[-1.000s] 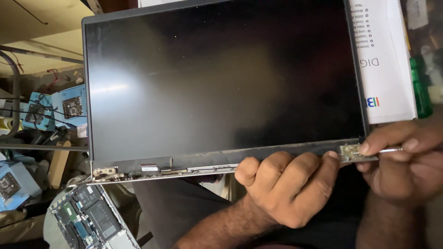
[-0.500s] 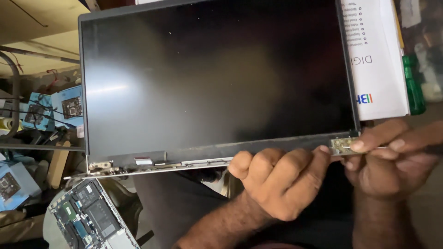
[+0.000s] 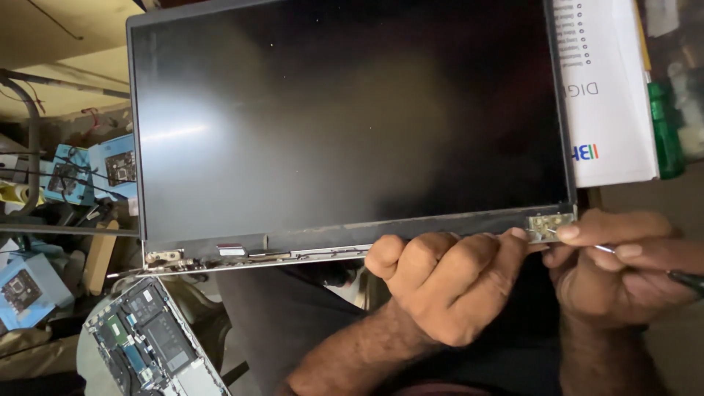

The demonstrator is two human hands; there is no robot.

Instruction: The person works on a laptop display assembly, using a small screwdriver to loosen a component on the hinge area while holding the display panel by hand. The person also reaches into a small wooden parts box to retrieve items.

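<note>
A detached laptop display panel (image 3: 345, 125) with a dark screen is held upright in front of me. My left hand (image 3: 447, 286) grips the middle of its bottom edge, fingers curled around it. My right hand (image 3: 616, 271) sits at the panel's lower right corner, fingers closed on a thin screwdriver (image 3: 686, 279). The metal tip of the screwdriver points at the bare right hinge bracket (image 3: 546, 224). At the lower left corner, the left hinge bracket (image 3: 165, 257) hangs free.
An opened laptop base (image 3: 147, 345) with exposed boards lies at lower left. Blue trays with small circuit boards (image 3: 88, 169) and cables crowd the left side. A white box (image 3: 605, 95) and a green object (image 3: 664, 132) stand behind the panel at right.
The panel and both hands have shifted slightly upward in view. Both grips are unchanged, with the right hand still at the right hinge.
</note>
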